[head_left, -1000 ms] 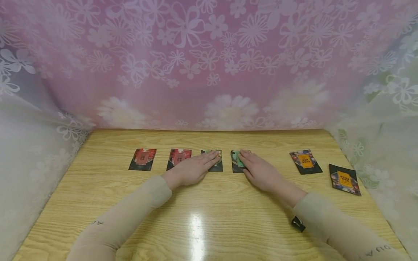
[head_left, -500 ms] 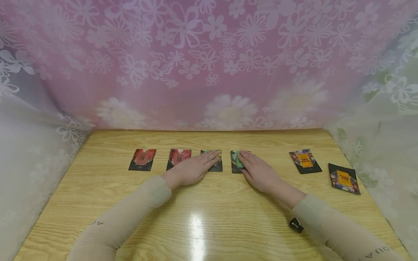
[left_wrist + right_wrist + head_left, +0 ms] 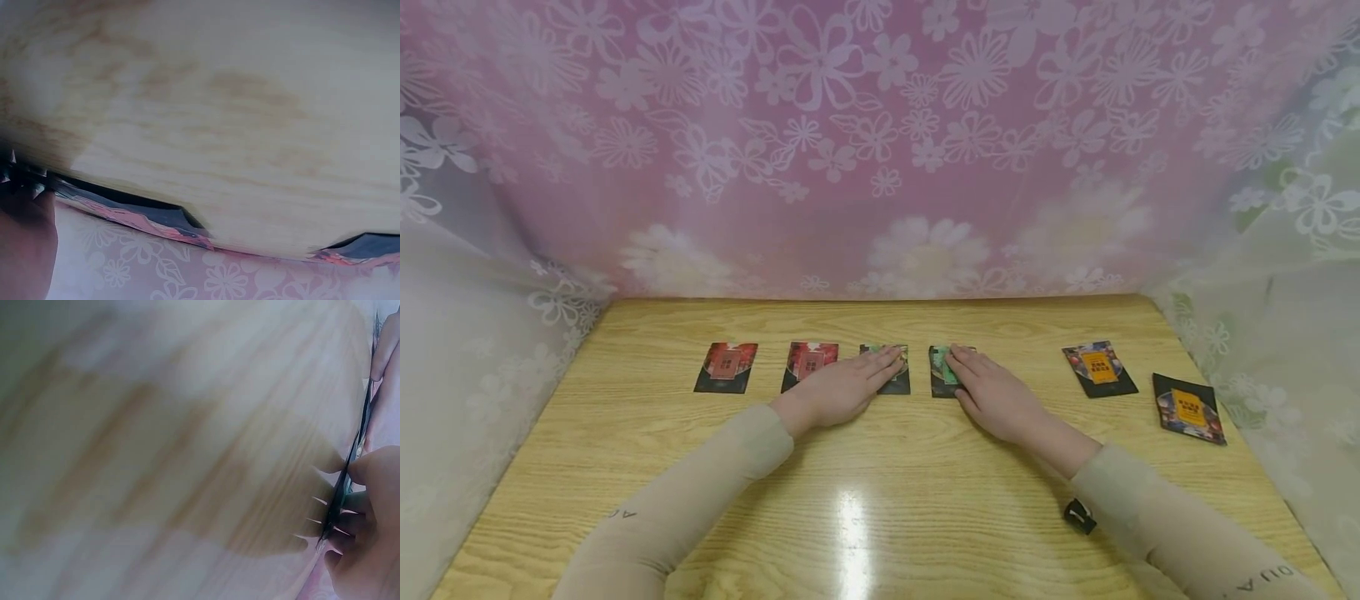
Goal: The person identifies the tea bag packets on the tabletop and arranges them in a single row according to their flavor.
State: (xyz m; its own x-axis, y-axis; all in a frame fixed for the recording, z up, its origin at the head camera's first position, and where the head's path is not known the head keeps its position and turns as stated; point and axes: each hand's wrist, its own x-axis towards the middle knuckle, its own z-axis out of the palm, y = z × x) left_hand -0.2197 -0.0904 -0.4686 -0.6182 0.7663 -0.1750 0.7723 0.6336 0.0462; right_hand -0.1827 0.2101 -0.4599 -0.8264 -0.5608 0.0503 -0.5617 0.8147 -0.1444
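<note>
My left hand (image 3: 842, 387) lies flat with straight fingers across a black sachet with green and yellow print (image 3: 897, 387), partly hiding it. My right hand (image 3: 1000, 396) rests its extended fingers on a black sachet with a green label (image 3: 942, 383), covering its right part. Just left of the left hand, its wrist overlapping a corner, is a red-labelled sachet (image 3: 808, 363). In the right wrist view the right hand (image 3: 375, 525) touches the thin edge of its sachet. The left wrist view shows only part of the left hand (image 3: 25, 250) at the left edge.
Another red-labelled sachet (image 3: 727, 367) lies farther left on the wooden table (image 3: 760, 517). Two orange-labelled sachets, one upper (image 3: 1101, 368) and one lower and tilted (image 3: 1189, 408), lie at the right. A small black object (image 3: 1079, 517) sits by the right sleeve. Floral curtains (image 3: 887, 200) enclose the table.
</note>
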